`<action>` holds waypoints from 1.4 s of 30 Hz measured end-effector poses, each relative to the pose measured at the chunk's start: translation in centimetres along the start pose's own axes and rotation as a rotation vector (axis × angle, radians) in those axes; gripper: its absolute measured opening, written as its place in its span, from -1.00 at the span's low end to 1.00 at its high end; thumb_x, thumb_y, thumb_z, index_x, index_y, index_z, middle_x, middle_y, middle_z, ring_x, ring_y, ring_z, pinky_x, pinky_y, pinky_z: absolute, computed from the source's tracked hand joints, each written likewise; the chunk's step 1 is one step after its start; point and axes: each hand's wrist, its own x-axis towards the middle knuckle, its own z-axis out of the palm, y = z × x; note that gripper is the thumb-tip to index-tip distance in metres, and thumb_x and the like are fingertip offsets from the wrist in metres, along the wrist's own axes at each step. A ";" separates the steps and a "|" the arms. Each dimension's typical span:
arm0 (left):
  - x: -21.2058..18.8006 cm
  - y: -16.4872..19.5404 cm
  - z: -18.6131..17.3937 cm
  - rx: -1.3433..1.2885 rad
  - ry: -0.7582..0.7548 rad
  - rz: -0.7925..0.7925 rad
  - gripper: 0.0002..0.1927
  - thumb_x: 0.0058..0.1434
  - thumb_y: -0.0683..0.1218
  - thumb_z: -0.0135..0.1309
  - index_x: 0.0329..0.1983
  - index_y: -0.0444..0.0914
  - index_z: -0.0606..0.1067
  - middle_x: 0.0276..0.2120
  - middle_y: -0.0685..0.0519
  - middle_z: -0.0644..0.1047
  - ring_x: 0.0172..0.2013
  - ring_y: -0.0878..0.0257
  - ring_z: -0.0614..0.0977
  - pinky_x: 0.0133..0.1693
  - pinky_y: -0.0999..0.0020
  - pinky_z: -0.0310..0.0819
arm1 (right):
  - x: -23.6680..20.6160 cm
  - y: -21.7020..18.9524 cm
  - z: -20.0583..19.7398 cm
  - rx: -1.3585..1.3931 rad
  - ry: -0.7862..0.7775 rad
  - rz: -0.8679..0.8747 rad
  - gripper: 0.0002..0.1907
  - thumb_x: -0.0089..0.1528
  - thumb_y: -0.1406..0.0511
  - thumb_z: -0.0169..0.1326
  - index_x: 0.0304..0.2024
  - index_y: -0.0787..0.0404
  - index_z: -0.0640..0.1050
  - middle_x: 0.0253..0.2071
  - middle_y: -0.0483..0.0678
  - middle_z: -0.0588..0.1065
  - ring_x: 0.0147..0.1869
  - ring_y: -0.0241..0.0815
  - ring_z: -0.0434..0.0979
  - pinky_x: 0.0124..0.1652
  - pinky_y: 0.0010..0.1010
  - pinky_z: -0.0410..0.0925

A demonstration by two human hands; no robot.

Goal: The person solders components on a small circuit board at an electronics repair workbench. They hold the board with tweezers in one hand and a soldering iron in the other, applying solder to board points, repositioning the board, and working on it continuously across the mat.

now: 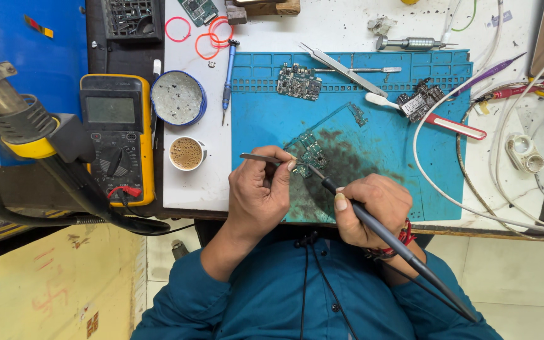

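Gripping tweezers [266, 157] in left hand [258, 192], right hand [373, 211] clasping soldering iron [385, 236]; blue mat [354, 126], white bench [190, 189], tiled floor [517, 271]

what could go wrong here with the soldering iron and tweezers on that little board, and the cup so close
1. The soldering iron in the right hand could slip and touch the left hand, whose tweezers pinch the small circuit board right beside the tip.
2. The open cup of tea sits near the left hand; a stray elbow might tip it toward the blue mat.
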 end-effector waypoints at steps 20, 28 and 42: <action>0.0 0.0 0.0 0.004 0.000 -0.015 -0.91 0.37 -0.26 0.14 -0.12 -0.29 0.48 -0.47 0.13 0.53 -0.52 0.49 0.50 -0.51 0.55 0.32 | 0.0 -0.1 -0.1 -0.011 -0.014 0.006 -0.92 0.20 0.39 0.14 -0.31 0.24 0.47 -0.50 -0.02 0.50 -0.51 -0.09 0.46 -0.44 -0.30 0.29; 0.0 0.1 0.0 0.010 0.005 -0.007 -0.92 0.37 -0.26 0.14 -0.12 -0.28 0.48 -0.45 0.13 0.54 -0.51 0.49 0.52 -0.49 0.54 0.34 | 0.1 -0.1 -0.1 0.002 -0.013 0.006 -0.91 0.22 0.38 0.13 -0.32 0.24 0.47 -0.49 -0.02 0.49 -0.50 -0.09 0.45 -0.43 -0.29 0.29; 0.0 0.1 0.0 -0.002 0.006 -0.020 -0.91 0.37 -0.27 0.14 -0.11 -0.29 0.48 -0.46 0.14 0.53 -0.51 0.50 0.49 -0.49 0.55 0.33 | 0.2 0.0 -0.1 -0.010 -0.018 -0.002 -0.92 0.22 0.38 0.13 -0.32 0.25 0.48 -0.49 -0.01 0.50 -0.50 -0.09 0.48 -0.42 -0.30 0.32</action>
